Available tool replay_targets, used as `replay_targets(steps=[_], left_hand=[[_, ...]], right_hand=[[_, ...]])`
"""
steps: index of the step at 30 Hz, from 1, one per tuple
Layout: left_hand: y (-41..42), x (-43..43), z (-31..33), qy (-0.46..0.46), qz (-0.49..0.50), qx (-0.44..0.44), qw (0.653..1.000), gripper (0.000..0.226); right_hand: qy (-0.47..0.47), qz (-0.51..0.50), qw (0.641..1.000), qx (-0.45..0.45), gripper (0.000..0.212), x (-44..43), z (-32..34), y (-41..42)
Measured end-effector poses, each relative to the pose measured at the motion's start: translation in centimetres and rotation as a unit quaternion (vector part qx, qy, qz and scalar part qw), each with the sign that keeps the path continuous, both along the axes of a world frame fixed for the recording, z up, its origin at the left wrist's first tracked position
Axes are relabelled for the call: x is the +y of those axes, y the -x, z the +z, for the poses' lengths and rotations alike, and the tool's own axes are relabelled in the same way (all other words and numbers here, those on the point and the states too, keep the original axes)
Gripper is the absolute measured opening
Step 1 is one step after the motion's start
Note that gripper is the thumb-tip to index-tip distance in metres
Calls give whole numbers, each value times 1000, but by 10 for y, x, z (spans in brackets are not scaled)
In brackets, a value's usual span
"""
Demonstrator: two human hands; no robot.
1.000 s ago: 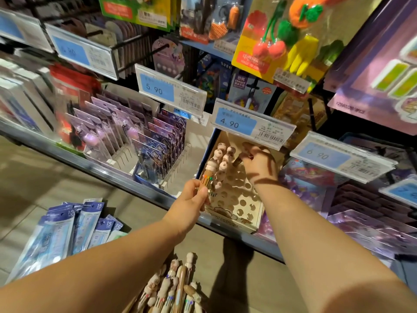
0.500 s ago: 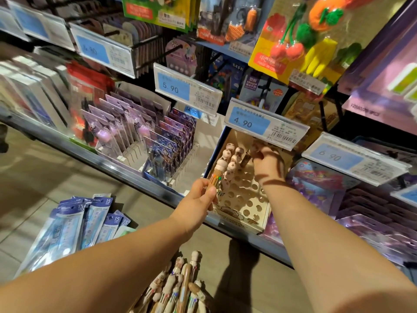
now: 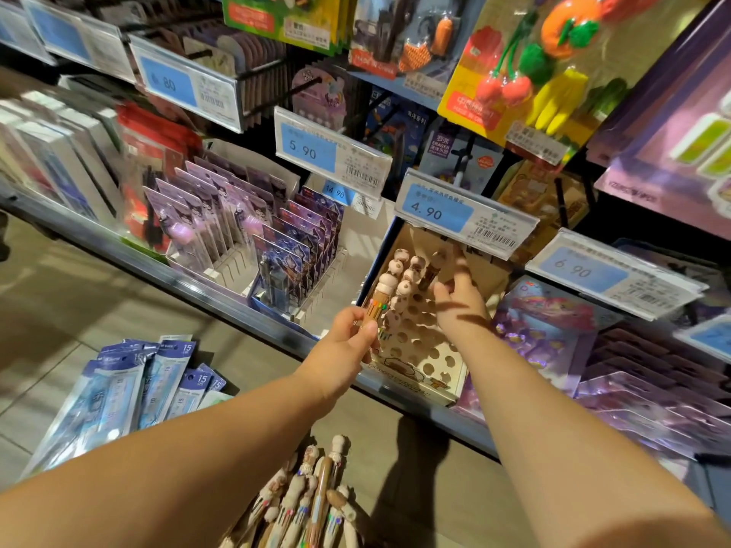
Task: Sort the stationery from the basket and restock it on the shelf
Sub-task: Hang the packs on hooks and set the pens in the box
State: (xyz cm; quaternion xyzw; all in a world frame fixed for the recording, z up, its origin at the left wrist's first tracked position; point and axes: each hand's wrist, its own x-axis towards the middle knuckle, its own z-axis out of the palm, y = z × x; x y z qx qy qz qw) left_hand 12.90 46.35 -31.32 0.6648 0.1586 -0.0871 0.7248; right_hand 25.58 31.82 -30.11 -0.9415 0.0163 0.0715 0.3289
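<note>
My left hand (image 3: 348, 346) pinches one figure-topped pen (image 3: 379, 300) between thumb and fingers, roughly upright, just in front of the holed pen box (image 3: 425, 359) on the shelf (image 3: 190, 280). My right hand (image 3: 463, 306) is over the box's back rows, fingers spread, gripping nothing. A brown pen (image 3: 432, 270) stands just beside them. More pens (image 3: 312, 504) are bunched below. Ruler packs (image 3: 118, 393) lie on the floor.

Shop aisle w/ beige floor tiles (image 3: 79, 306), grout lines visible; light dim & warm. Tilted display shelf (image 3: 118, 247) w/ grey metal front rail (image 3: 205, 288) crosses the view diagonally. Above it: black peg hooks (image 3: 269, 71) & clear price-tag holders (image 3: 332, 150) w/ blue labels. Dark shadow (image 3: 415, 480) on floor under the rail.
</note>
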Motion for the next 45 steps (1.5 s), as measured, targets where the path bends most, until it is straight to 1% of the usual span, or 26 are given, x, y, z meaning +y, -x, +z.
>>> replay_targets(steps=[2,3,5,7,9,14,15,16,17,19,20,21,22,23,24,28,31,32,34,35,36,37,39,41,43,45], left_hand=[[-1,-3,1,1,-5,-1,1000,14],[-1,-5,3,3,-6,-2,1000,14],[-2,-10,6,10,-4,-2,1000,12],[-3,-13,10,15,-3,-1,1000,10],[-3,-16,11,15,-9,2,1000,11],[-4,-21,10,2,-20,14,1000,11],[-4,-22,11,-25,-22,9,999,9],[-5,-23,11,-81,-23,-4,996,8],[-6,-22,11,-164,-18,-22,986,9],[-7,-18,10,-323,9,-66,944,16],[-8,-15,8,-369,19,-85,925,19],[-9,-12,6,-399,22,-97,911,23],[-10,-10,3,-421,19,-107,900,26],[-11,-9,1,-437,16,-117,892,29],[-13,-9,-2,-447,14,-128,885,33],[-21,-10,-6,-470,7,-144,871,41],[-26,-10,-9,-485,1,-118,866,38],[-27,-9,-10,-486,2,-109,867,37],[-28,-8,-11,-476,7,-101,874,35],[-28,-8,-12,-469,10,-101,877,35],[-29,-8,-12,-461,13,-101,882,35],[-29,-8,-12,-451,16,-102,886,34],[-29,-8,-13,-433,24,-105,895,34],[-29,-8,-13,-418,28,-107,902,33],[-28,-7,-12,-407,27,-106,907,32],[-27,-7,-12,-398,26,-106,911,32]], right_hand=[[-81,-23,996,-11,23,-1,-1,9],[-134,-24,991,-2,15,-2,-1,14],[-238,-18,970,38,13,1,1,27],[-311,-20,948,72,14,5,5,36],[-348,-18,933,93,15,8,6,41],[-350,5,933,83,3,4,9,43],[-348,-5,934,81,0,2,10,42],[-351,-22,933,77,5,0,10,42],[-352,-42,932,73,11,-4,11,40],[-337,-79,938,35,19,-11,12,37],[-348,-111,931,15,20,-15,12,34],[-388,-160,908,1,19,-20,10,31],[-437,-214,873,-11,18,-24,10,27],[-467,-250,848,-23,18,-29,9,23],[-471,-270,839,-35,19,-33,7,18],[-449,-298,839,-66,15,-39,5,5],[-455,-261,850,-52,13,-37,3,-1],[-437,-255,862,-41,16,-36,4,-2],[-445,-257,858,-24,24,-36,1,-1],[-438,-244,865,-15,22,-34,1,1],[-405,-222,887,-19,15,-33,1,4],[-396,-203,896,-20,12,-30,3,6],[-381,-183,906,-29,31,-26,-2,4],[-355,-181,917,-17,38,-21,0,1],[-292,-170,941,-28,32,-18,-3,-4],[-209,-138,968,-31,17,-15,-5,-5]])
